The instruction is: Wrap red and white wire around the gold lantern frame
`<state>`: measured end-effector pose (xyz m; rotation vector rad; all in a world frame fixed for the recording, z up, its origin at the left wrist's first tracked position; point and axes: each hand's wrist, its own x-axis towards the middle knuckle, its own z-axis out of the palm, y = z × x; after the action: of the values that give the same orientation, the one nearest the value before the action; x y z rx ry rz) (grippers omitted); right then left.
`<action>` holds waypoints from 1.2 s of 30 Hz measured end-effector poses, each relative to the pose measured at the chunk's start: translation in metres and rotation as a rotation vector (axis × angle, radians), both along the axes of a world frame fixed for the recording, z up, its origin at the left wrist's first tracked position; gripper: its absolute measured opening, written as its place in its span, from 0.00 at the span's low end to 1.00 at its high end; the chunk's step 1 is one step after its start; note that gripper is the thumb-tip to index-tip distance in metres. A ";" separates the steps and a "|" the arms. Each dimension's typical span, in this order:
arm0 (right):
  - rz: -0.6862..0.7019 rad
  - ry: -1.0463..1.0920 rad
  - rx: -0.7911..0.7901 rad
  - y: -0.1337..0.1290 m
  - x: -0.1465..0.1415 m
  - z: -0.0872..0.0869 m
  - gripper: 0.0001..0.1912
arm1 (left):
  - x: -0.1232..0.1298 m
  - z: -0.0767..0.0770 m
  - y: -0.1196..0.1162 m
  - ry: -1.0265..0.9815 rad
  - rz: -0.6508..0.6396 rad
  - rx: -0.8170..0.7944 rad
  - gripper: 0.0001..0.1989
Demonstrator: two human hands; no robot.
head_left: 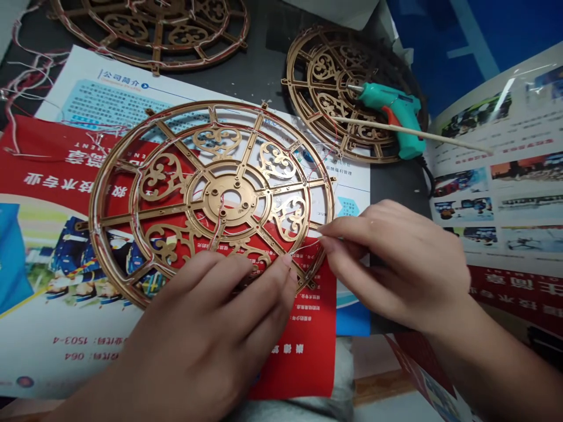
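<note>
A round gold openwork frame (211,199) with spokes and scrollwork lies in front of me, red and white wires running along its rings. My left hand (220,328) is closed over its near lower edge, index fingertip and thumb together at the inner ring. From those fingertips a thin white wire (307,246) stretches across to my right hand (391,258), which pinches its other end between thumb and index finger at the frame's right rim. The underside of my left hand is hidden, as is the part of the frame below it.
Printed brochures (308,363) lie beneath the frame. A second gold frame (153,35) is at the back left, near loose wires (30,82). At the back right, a teal glue gun (391,105) and a thin wooden stick (409,133) rest on another frame (325,76).
</note>
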<state>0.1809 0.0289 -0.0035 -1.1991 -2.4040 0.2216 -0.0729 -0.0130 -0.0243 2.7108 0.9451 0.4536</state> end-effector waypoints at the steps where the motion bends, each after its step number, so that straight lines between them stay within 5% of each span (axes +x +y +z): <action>1: -0.083 0.079 -0.072 -0.002 0.000 0.004 0.03 | 0.000 0.001 -0.001 0.023 -0.009 0.009 0.20; 8: -0.525 0.588 -1.267 -0.014 0.011 0.028 0.24 | 0.000 -0.002 -0.013 0.114 -0.017 0.066 0.22; 12: -0.546 0.876 -1.547 -0.016 0.007 0.028 0.21 | 0.001 -0.007 -0.020 0.048 0.048 0.021 0.25; 15: -0.534 0.964 -1.579 -0.013 -0.001 0.027 0.15 | -0.002 -0.012 -0.024 -0.040 0.044 -0.019 0.23; 20: -0.640 0.971 -1.378 -0.015 0.000 0.028 0.14 | -0.010 -0.019 -0.026 -0.127 0.027 -0.028 0.21; 26: -0.623 0.998 -1.569 -0.025 -0.003 0.029 0.17 | -0.011 -0.021 -0.025 -0.189 0.028 -0.004 0.17; 32: -0.696 1.020 -1.418 -0.028 -0.008 0.022 0.17 | -0.013 -0.019 -0.026 -0.281 0.041 0.027 0.12; 36: -0.668 0.978 -1.474 -0.035 -0.005 0.024 0.19 | -0.013 -0.018 -0.026 -0.319 0.035 0.033 0.14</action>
<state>0.1756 -0.0062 0.0201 -1.6645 -0.6600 1.9540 -0.0860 -0.0385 -0.0418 2.5462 0.9022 0.8830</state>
